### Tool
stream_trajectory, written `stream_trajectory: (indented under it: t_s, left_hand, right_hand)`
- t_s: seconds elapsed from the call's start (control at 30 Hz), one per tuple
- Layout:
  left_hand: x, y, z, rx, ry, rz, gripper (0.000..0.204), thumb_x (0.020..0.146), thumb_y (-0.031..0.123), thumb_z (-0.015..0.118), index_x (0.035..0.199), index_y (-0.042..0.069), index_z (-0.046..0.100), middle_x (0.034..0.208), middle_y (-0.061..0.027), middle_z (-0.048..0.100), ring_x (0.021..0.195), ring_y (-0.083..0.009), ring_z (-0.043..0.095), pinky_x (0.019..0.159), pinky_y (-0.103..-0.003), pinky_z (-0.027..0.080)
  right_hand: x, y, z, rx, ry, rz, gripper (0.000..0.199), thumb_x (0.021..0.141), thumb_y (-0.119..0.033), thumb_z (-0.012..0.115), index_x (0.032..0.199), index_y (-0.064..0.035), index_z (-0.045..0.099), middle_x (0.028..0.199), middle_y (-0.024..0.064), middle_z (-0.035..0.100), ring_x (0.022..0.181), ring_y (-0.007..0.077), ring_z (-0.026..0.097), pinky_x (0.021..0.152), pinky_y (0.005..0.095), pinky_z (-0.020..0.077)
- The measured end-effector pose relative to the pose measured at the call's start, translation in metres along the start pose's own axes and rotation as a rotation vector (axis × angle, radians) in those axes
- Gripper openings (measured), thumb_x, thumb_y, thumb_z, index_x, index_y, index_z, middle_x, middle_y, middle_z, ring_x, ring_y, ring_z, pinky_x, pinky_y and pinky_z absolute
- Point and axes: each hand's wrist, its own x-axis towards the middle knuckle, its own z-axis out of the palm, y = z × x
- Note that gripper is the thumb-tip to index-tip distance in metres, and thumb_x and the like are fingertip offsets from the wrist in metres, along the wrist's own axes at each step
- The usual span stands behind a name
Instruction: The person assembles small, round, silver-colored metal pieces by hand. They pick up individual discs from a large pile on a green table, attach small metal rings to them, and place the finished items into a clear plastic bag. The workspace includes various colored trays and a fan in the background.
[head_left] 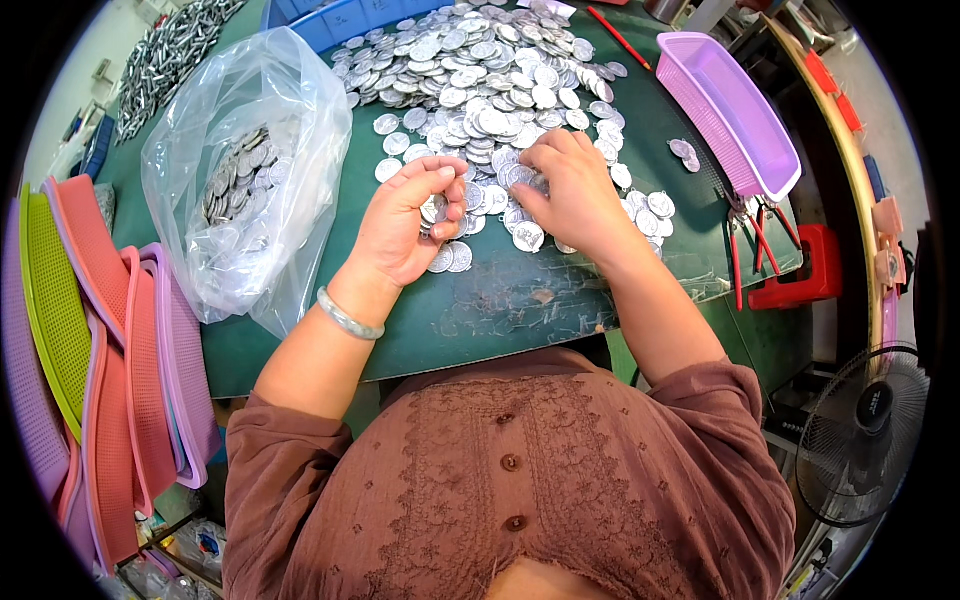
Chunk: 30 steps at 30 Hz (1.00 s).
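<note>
A large heap of round silver medals [470, 75], each with a small loop, covers the far middle of the green table. My left hand [400, 215] is raised at the heap's near left edge, its fingers curled around several medals that show partly between them. At the near side of the heap, my right hand [575, 190] has its thumb and fingers bent over medals, gripping at least one; the fingertips are partly hidden. Loose medals lie between and below the two hands, one of them a medal [527, 236] showing an embossed figure.
A clear plastic bag [250, 190] with more medals stands at left. Behind it are metal parts [175, 55] and a blue bin [350, 25]. A purple basket [735, 110], red-handled pliers [760, 240] and a red pen [620, 38] lie right. Stacked baskets [110, 350] and a fan [870, 430] flank me.
</note>
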Motion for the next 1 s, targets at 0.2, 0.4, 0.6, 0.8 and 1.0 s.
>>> stream_trajectory:
  t_s: [0.2, 0.4, 0.6, 0.8, 1.0]
  left_hand:
    - [-0.001, -0.001, 0.003, 0.124, 0.034, -0.024, 0.012, 0.084, 0.01, 0.049, 0.092, 0.001, 0.053, 0.072, -0.0031, 0.049, 0.057, -0.0078, 0.045, 0.041, -0.016, 0.032]
    - [-0.006, -0.003, 0.014, 0.253, 0.076, -0.087, 0.014, 0.085, 0.015, 0.05, 0.086, 0.002, 0.057, 0.068, -0.0005, 0.051, 0.054, -0.0058, 0.044, 0.04, -0.015, 0.03]
    - [-0.007, -0.004, 0.017, 0.27, 0.062, -0.076, 0.018, 0.086, 0.019, 0.05, 0.081, 0.004, 0.057, 0.066, -0.0006, 0.052, 0.054, -0.0063, 0.044, 0.04, -0.015, 0.029]
    - [-0.007, -0.003, 0.015, 0.25, 0.084, -0.089, 0.014, 0.085, 0.017, 0.051, 0.08, 0.005, 0.056, 0.066, -0.0008, 0.053, 0.053, -0.0062, 0.044, 0.04, -0.015, 0.029]
    - [-0.007, -0.006, 0.017, 0.36, 0.137, 0.07, 0.007, 0.084, 0.012, 0.054, 0.081, 0.006, 0.056, 0.067, 0.0007, 0.054, 0.053, -0.004, 0.044, 0.043, -0.015, 0.032]
  right_hand:
    - [0.004, 0.001, -0.002, 0.336, -0.065, 0.117, 0.013, 0.067, -0.007, 0.066, 0.077, -0.0029, 0.06, 0.076, 0.0082, 0.055, 0.077, 0.0247, 0.053, 0.069, 0.033, 0.0424]
    - [0.005, -0.006, -0.003, 0.693, -0.001, 0.157, 0.009, 0.07, -0.007, 0.065, 0.076, -0.0029, 0.059, 0.076, 0.0047, 0.055, 0.07, 0.014, 0.053, 0.06, 0.0262, 0.0425]
    - [0.003, -0.015, -0.006, 0.723, -0.019, 0.04, 0.01, 0.068, -0.004, 0.065, 0.076, -0.0062, 0.06, 0.077, 0.0037, 0.055, 0.071, 0.0154, 0.053, 0.063, 0.027, 0.043]
    - [0.004, -0.015, -0.002, 0.516, 0.065, -0.231, 0.015, 0.065, -0.002, 0.066, 0.077, -0.0066, 0.058, 0.079, 0.0053, 0.053, 0.077, 0.0214, 0.053, 0.064, 0.0285, 0.0433]
    - [0.0, -0.02, -0.004, 0.766, 0.065, 0.064, 0.02, 0.069, -0.001, 0.063, 0.087, -0.0041, 0.055, 0.078, 0.0027, 0.052, 0.072, 0.0131, 0.051, 0.059, 0.0241, 0.0421]
